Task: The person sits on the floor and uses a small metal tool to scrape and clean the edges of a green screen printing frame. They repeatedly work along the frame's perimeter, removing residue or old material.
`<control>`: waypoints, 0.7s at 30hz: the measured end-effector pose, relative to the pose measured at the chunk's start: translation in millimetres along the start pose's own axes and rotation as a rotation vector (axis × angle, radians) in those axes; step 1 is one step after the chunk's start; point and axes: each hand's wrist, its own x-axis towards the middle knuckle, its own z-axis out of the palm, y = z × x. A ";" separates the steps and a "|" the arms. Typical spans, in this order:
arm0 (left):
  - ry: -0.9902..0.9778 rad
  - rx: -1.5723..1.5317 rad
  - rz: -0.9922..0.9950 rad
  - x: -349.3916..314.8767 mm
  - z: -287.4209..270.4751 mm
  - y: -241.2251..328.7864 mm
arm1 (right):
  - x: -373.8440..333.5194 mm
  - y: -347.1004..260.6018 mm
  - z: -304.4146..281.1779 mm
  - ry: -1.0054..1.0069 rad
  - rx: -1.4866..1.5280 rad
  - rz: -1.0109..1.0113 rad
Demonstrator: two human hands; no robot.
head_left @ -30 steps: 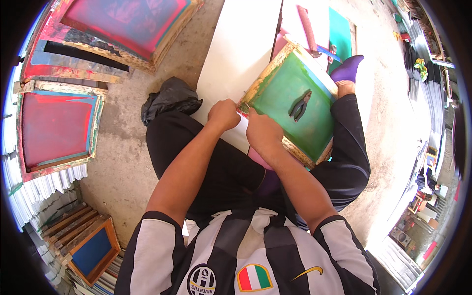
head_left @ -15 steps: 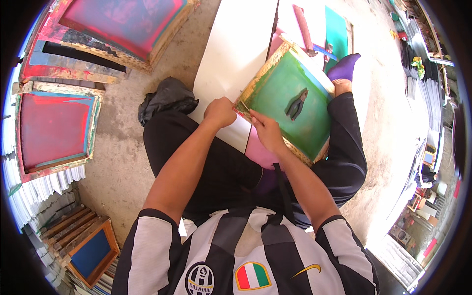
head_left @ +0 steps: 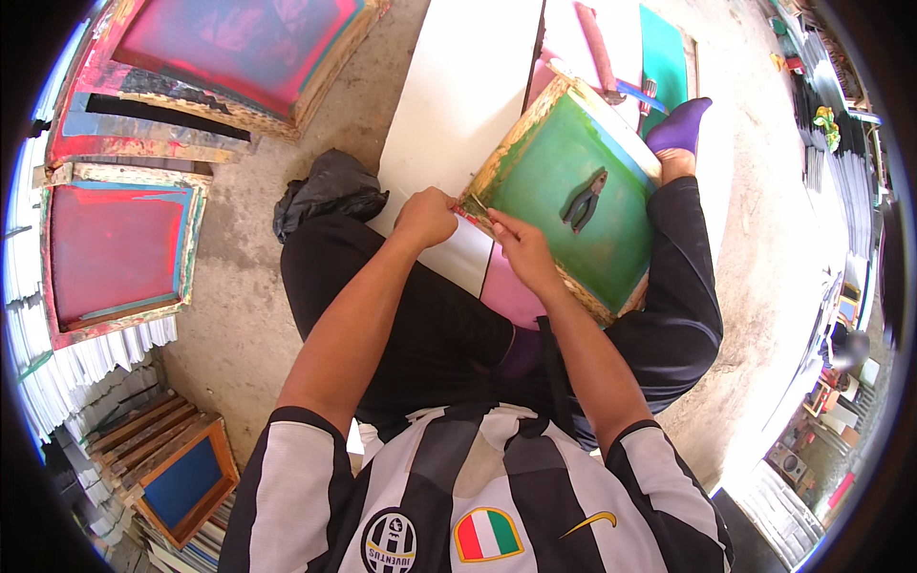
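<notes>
A wooden screen-printing frame (head_left: 628,294) with green mesh lies tilted across my lap, one corner toward my hands. My left hand (head_left: 427,219) is closed in a fist at that corner, its fingertips against the edge; what it pinches is hidden. My right hand (head_left: 523,246) is closed in a pinch over the near side of the frame. From its fingertips a thin, light, stick-like piece (head_left: 479,202) points to the corner; its kind is too small to tell. Dark-handled pliers (head_left: 584,201) rest on the mesh, touched by neither hand.
Beyond the frame lie a hammer (head_left: 598,53) and a blue-handled tool (head_left: 638,95) on pink and green sheets. A black plastic bag (head_left: 330,194) sits by my left knee. More printing screens (head_left: 119,248) stand at the left. My purple-socked foot (head_left: 680,126) borders the frame's right side.
The view has shifted slightly, moving the frame and pliers a little to the right. My hands stay at the same corner, and the thin piece at my right fingertips shows a little differently.
</notes>
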 end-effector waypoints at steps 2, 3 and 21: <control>-0.005 -0.009 -0.011 -0.7 -1.0 -1.5 | 4.2 -89.4 -21.7 -0.146 0.404 0.891; -0.002 -0.014 -0.001 0.2 0.3 -0.3 | 3.7 -84.3 -30.9 -0.204 0.545 0.916; -0.040 0.053 -0.139 -19.3 -13.6 24.3 | -6.3 -130.7 5.2 -0.154 -0.808 0.257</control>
